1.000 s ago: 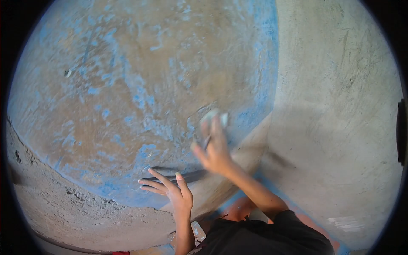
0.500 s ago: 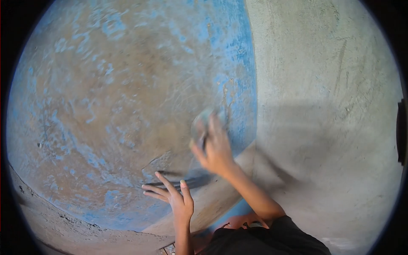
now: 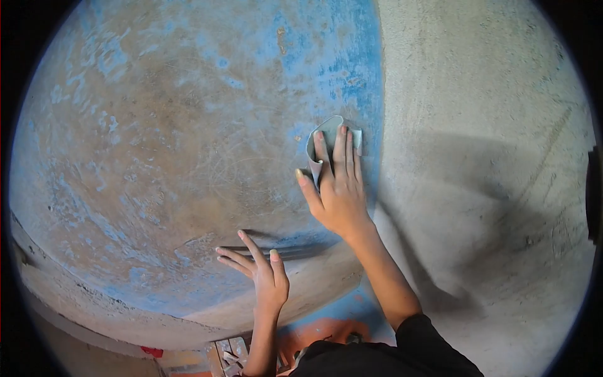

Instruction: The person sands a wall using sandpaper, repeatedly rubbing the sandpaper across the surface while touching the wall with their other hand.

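My right hand [image 3: 342, 195] presses a curled grey-green sheet of sandpaper [image 3: 331, 128] against the wall, fingers stretched over it and its left edge folded up by the thumb side. It lies on the worn blue paint [image 3: 352, 88], close to the line where the pale wall section begins. Lower and to the left, my left hand [image 3: 267, 276] has its fingers spread, with nothing in it. Its fingertips are at the brownish, scratched part of the wall [image 3: 207, 176]; whether they touch it I cannot tell.
The bare grey-beige wall [image 3: 471, 94] rises on the right, with shadows on it. A rough ledge [image 3: 113, 308] runs along the bottom left. Below are a slatted wooden piece [image 3: 220, 355], a small red item [image 3: 151, 352] and a blue and orange surface [image 3: 326, 323].
My right hand has moved up and slightly right with the sandpaper, and is no longer blurred. My left hand keeps its spread pose. The view has shifted, showing more below.
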A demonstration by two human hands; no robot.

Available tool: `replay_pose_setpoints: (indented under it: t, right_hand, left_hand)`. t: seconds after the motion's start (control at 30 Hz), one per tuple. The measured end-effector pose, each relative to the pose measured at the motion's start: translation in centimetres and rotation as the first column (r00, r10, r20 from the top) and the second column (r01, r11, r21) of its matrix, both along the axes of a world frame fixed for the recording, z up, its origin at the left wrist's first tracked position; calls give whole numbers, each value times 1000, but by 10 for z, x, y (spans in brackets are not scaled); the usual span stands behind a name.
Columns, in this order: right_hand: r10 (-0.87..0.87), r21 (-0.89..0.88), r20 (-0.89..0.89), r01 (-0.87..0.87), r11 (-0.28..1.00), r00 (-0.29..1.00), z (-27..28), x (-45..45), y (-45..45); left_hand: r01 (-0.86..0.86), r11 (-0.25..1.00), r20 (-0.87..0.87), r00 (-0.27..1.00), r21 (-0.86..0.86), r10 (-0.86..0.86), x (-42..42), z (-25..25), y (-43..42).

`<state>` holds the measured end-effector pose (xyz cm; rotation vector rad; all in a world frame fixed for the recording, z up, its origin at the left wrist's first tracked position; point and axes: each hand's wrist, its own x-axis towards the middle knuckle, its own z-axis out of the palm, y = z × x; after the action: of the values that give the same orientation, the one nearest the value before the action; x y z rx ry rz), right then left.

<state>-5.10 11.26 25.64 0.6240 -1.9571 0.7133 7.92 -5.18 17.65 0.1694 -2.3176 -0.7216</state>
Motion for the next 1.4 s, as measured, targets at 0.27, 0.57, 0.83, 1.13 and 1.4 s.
replay_pose_setpoints:
  t: [0.27,0.57,0.83,1.13,1.4]
  right_hand:
    - [69,-6,118,-69,998,991,-98,18,-17]
    - [143,-25,-26,-144,989,989,-29,11,-29]
    - [136,-71,-64,-140,988,989,22,12,-37]
    - [355,492,48,-331,805,934,-12,64,-121]
    - [373,500,2,-324,803,928,-1,116,-220]
  left_hand:
    - [-31,992,19,999,-122,34,-11,-8,17]
    - [-94,995,-44,995,-33,93,2,-2,13]
    - [-232,971,-72,971,-59,228,28,3,-38]
    - [-367,930,-52,929,-22,366,85,-8,-115]
    - [-410,912,4,912,12,410,146,-5,-206]
